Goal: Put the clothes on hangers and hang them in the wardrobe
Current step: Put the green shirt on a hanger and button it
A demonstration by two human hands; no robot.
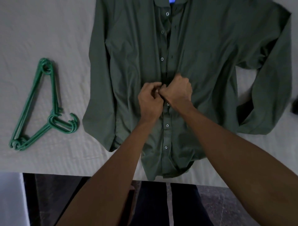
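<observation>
A dark green long-sleeved shirt [132,53] lies flat, front up, on a white bed [40,32], collar at the far end. A bit of blue [171,1] shows inside the collar. My left hand [149,100] and my right hand [178,92] meet at the button placket in the middle of the shirt. Both pinch the fabric edges at one button. The buttons below my hands are fastened; the placket above gapes open. A stack of green plastic hangers [43,106] lies on the sheet left of the shirt.
The bed's near edge [80,172] runs across the lower part of the view, with dark floor [225,206] and my dark trousers below it. A white object [11,198] stands at the lower left. Something dark [295,106] sits at the right edge.
</observation>
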